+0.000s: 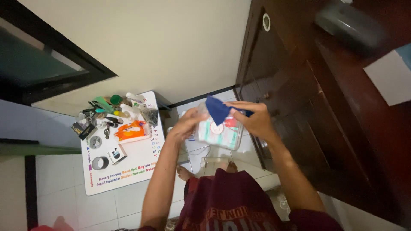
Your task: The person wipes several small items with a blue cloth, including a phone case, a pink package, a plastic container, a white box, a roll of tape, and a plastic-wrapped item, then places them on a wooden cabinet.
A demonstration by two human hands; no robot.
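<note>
Clear, glossy plastic container (218, 132), boxy with rounded corners, teal and red printing on its face and a round white mark in the middle, held up in front of the person's chest, over the tiled floor (60, 175). Dark blue cloth (217, 109), soft and creased, pressed on the container's far top edge. Right hand (253, 120) closed around the cloth and the container's right side, fingers curled. Left hand (185, 125) cupped against the container's left side, fingers partly bent, gripping it.

Left of the hands, a low white table (128, 171), flat and rectangular, with coloured lettering along its near and right edges. Far half crowded: orange soft wipes pack (130, 130), a grey tape roll (99, 163), a small white box (116, 155), a green lid (116, 99), and mixed small tools. Near half of the tabletop is bare.

Right, a dark wooden cabinet (299, 107), smooth, edge just beside the right hand. Narrow strip of floor between table and cabinet. Far, a plain cream wall (171, 47).
</note>
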